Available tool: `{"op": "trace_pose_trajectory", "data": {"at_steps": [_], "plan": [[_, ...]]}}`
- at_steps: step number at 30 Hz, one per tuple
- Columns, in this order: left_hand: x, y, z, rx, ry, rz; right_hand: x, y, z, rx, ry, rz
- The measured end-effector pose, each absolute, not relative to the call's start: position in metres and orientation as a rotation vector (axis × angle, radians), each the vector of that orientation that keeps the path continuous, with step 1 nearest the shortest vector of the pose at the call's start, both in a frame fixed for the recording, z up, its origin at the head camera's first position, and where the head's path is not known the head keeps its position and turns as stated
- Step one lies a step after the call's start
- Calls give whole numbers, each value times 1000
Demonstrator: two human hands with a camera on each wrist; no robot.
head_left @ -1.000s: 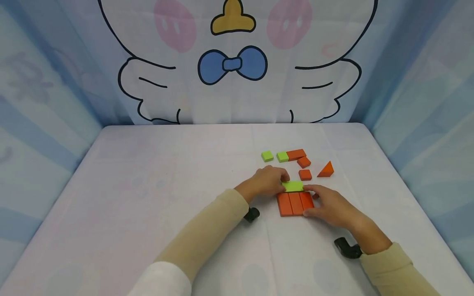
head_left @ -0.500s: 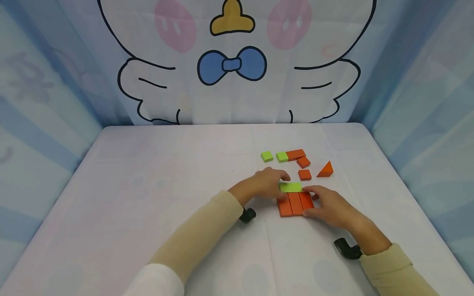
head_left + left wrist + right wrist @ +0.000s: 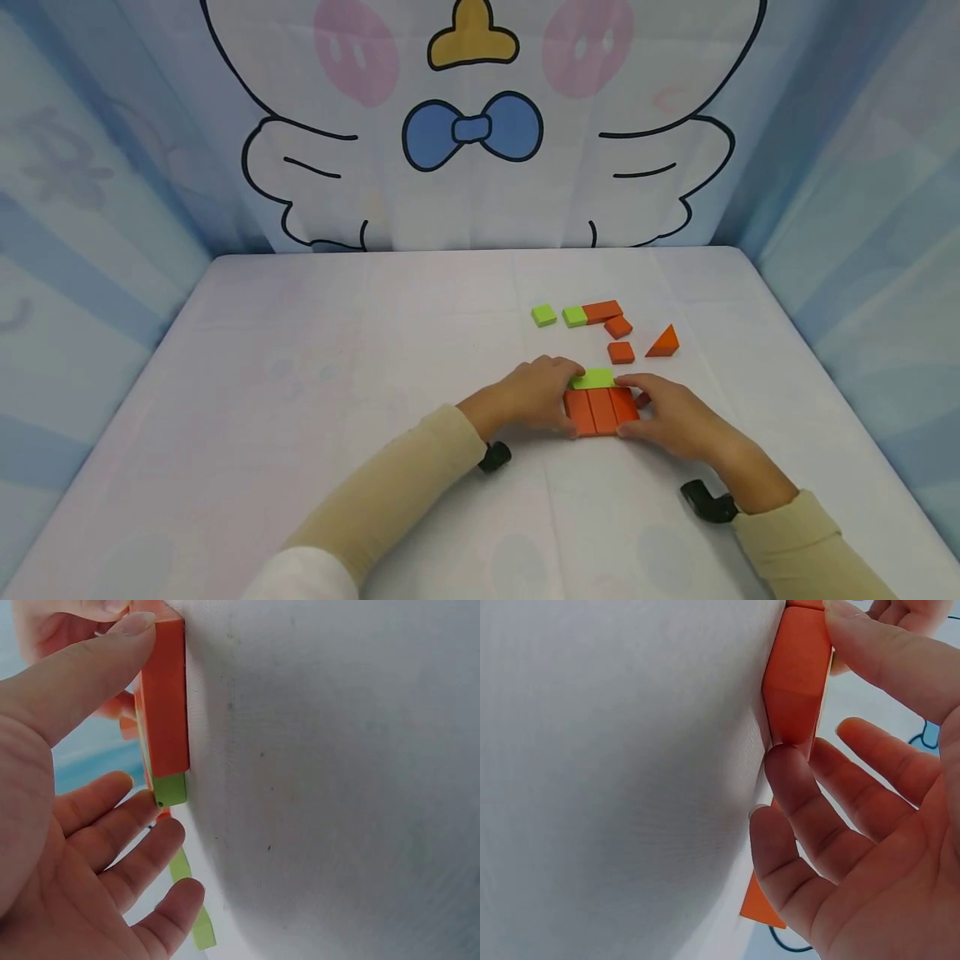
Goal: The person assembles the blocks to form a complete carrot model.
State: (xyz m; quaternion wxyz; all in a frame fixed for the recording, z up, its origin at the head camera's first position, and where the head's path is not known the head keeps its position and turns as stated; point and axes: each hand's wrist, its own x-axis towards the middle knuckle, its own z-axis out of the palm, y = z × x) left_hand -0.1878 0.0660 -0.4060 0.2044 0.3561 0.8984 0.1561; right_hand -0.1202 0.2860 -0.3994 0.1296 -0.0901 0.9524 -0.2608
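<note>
Your left hand (image 3: pixel 534 393) is relaxed, fingers extended: thumb on the near left corner of the three orange blocks (image 3: pixel 602 412), fingertips at the green bar (image 3: pixel 593 379). Your right hand (image 3: pixel 671 417), likewise loosely extended, touches the right side, thumb near, a fingertip at the far end. The three orange blocks lie side by side on the table (image 3: pixel 300 417); the green bar lies along their far edge. Farther off: green squares (image 3: pixel 543 315), an orange bar (image 3: pixel 603 312), orange squares (image 3: pixel 621 352), a triangle (image 3: pixel 663 342).
</note>
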Motion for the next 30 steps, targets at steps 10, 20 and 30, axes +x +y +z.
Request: {"op": "trace_pose_trajectory", "data": {"at_steps": [10, 20, 30], "plan": [[-188, 68, -407, 971, 2508, 448, -123, 286, -399, -251, 2751, -748], [-197, 68, -407, 933, 2503, 487, -130, 287, -399, -285, 2774, -750], [-195, 66, -404, 945, 2488, 466, -129, 286, -400, -323, 2766, -763]]}}
